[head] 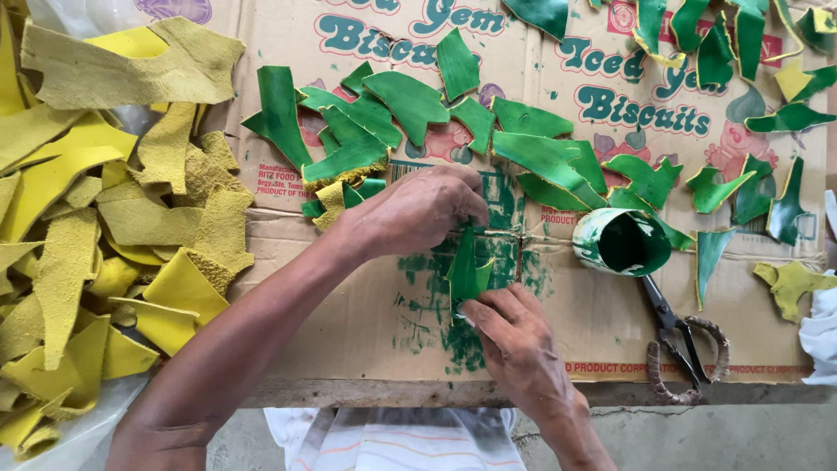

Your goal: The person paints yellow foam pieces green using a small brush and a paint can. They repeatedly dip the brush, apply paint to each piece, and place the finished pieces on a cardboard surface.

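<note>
Green scrap [468, 269], pinched between left hand [425, 208] and right hand [514, 336] fingertips above the paint-stained cardboard [366, 314], could smear wet paint or slip, since both grips look light.

Green piece [468, 269], perhaps half hidden

Illumination is bright, even and diffuse daylight, producing only soft shadows beneath the hands and mild sheen on the green pieces [547, 159]; focus is sharp overall, without noticeable edge distortion.
</note>
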